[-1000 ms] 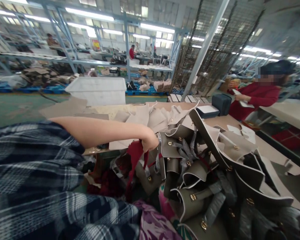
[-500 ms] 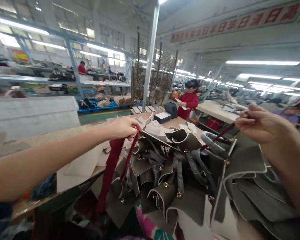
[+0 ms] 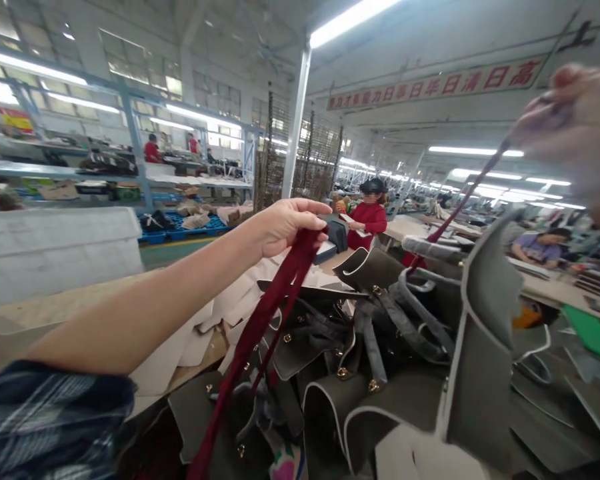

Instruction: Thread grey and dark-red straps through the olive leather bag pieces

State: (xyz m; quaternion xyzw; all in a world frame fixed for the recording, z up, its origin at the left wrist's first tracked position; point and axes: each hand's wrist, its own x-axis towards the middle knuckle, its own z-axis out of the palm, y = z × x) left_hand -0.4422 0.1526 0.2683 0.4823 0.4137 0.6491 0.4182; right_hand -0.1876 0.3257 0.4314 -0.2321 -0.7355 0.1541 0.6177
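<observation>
In the head view my left hand pinches a long dark red fabric strip, which hangs in two lengths over the pile. High at the right, my blurred right hand grips the end of a taut red strip. That strip slants down among grey-green bag pieces with pale edges and gold-coloured fittings. Several handles in grey wrapping stick out of the heap. One large bag panel stands upright below my right hand. Whether both red lengths are one strip is hidden by the pile.
Pale sheets lie on the worktable to the left, in front of a white bin. Across the table stands a person in red by a dark box. Another person in purple sits at the right. A metal post rises behind.
My right hand has risen, drawing its red strip upward. My left hand has moved up and right with its strip. The bag panel at right now stands more upright, and the view has shifted.
</observation>
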